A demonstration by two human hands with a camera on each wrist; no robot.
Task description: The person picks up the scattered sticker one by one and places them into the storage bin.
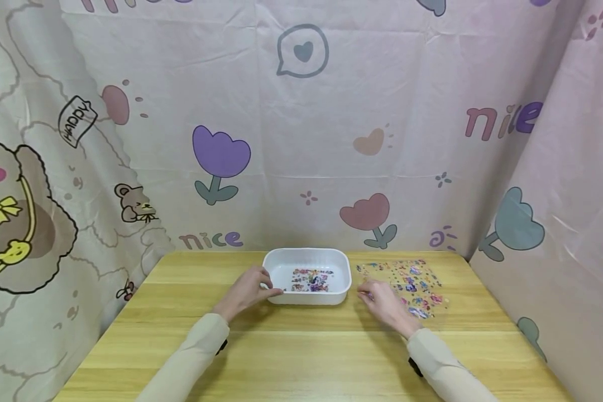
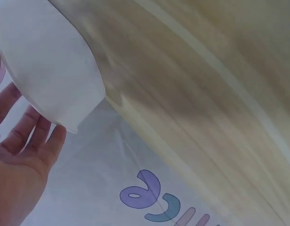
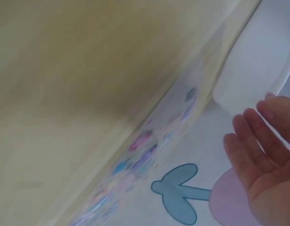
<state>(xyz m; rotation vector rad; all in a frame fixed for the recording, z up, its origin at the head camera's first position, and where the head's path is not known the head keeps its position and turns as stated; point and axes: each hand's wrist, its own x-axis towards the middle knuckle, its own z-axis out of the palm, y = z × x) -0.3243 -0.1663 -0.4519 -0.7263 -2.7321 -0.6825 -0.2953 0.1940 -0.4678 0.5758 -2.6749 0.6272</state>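
Observation:
A white plastic basin (image 1: 306, 298) with rounded corners sits at the far middle of the table. Inside its floor lies a clear sheet of small colourful stickers (image 1: 312, 280). My left hand (image 1: 248, 289) grips the basin's left front corner, thumb along the front rim and fingers at the left side; the left wrist view has the fingertips against the rim. To the right of the basin, my right hand (image 1: 382, 301) hovers with loosely bent fingers, holding nothing visible. Beneath and beyond it lies a larger clear sticker sheet (image 1: 411, 287).
The wooden table (image 1: 301, 357) ends at a printed curtain (image 1: 291, 139) close behind the basin. More curtain hangs at both sides of the table.

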